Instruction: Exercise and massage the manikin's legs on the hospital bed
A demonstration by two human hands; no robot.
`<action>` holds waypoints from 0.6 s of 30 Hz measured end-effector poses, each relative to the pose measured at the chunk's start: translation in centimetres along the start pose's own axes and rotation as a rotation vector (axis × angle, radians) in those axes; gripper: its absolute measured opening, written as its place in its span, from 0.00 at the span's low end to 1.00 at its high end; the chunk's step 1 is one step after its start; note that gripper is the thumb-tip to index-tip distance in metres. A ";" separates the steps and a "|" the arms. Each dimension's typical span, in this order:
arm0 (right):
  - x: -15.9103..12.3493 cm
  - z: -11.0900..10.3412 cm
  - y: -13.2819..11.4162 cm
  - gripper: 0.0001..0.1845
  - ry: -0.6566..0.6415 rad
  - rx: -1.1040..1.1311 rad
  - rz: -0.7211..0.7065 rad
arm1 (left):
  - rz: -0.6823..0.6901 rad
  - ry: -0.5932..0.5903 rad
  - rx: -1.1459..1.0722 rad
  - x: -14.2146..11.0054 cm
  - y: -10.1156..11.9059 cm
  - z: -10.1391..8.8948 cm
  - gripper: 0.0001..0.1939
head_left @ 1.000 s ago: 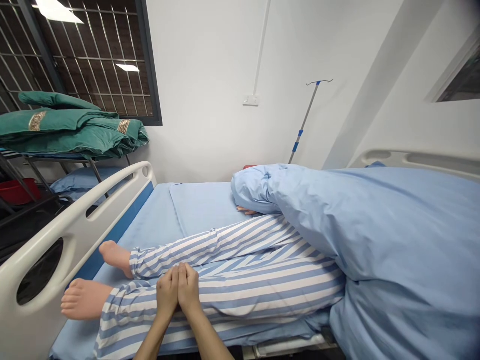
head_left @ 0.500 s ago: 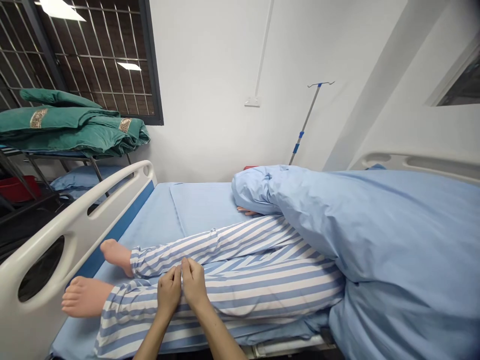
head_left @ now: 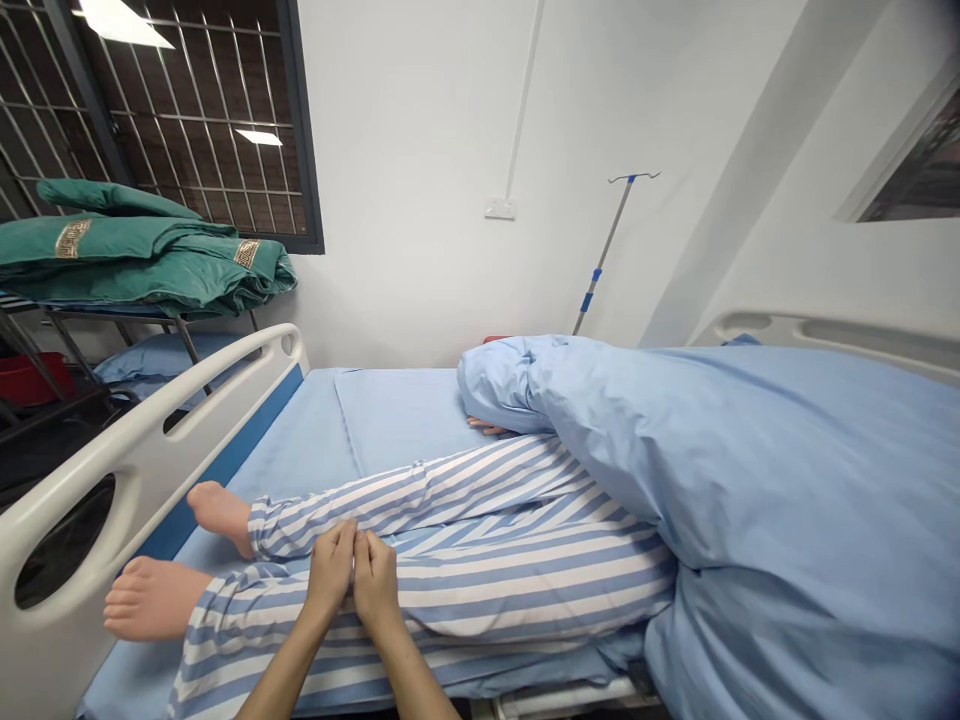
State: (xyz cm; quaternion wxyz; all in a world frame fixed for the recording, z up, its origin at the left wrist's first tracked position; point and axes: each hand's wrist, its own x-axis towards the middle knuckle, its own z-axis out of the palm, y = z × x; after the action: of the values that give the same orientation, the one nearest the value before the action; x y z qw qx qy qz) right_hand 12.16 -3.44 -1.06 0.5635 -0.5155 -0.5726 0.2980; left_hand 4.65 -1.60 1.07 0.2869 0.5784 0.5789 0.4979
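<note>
Item: your left hand (head_left: 328,572), lower left of centre; fingers curled inward.

Item: your right hand (head_left: 377,580), just beside it; fingers likewise curled, their tips close to the left's (whether the two hands touch cannot be told). Whether either set is closed on cloth: not determinable, the undersides being hidden.

Item: striped trousers (head_left: 540,570), across the lower middle of the frame, passing below both hands. Long axis: left to right, rising slightly rightward; your forearms (head_left: 281,660) come up from the bottom edge, across that axis. Near leg (head_left: 472,590) behind the fingers in this view; far leg (head_left: 397,490) higher in the frame.

Item: near foot (head_left: 154,600), lower left; far foot (head_left: 220,513), above it. Both lie left of the fingers; your left hand is the nearer.

Item: quilt (head_left: 765,450), filling the right of the frame, bunched over the trousers' upper end. It lies right of the fingers, well apart; your right hand is the nearer.

Item: bed (head_left: 405,400), beneath all these; footboard (head_left: 146,465) at left.
</note>
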 end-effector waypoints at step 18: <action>0.3 -0.4 -0.6 0.21 0.016 0.086 0.083 | 0.014 0.034 0.033 -1.8 -1.3 1.6 0.19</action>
State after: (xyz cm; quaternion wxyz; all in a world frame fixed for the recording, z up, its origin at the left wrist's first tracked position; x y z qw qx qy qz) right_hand 12.47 -3.43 -0.30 0.5770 -0.5165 -0.5328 0.3412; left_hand 5.92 -2.73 -1.09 0.2640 0.5785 0.5879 0.5000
